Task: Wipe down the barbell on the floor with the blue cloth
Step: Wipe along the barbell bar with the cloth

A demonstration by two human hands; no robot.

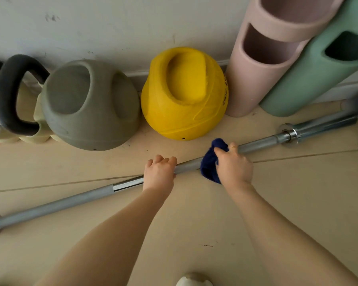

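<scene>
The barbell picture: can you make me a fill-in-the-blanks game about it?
1. The right hand presses a ____ cloth around the barbell.
2. The left hand grips the bar ____, without any cloth.
3. The ball with handles right behind the cloth is ____.
4. The barbell lies on the ____.

Missing words: blue; bare; yellow; floor

We see soft, even daylight with faint shadows on the floor (298, 203). Glare streaks the barbell (128, 184). Far corners bend and blur slightly.
</scene>
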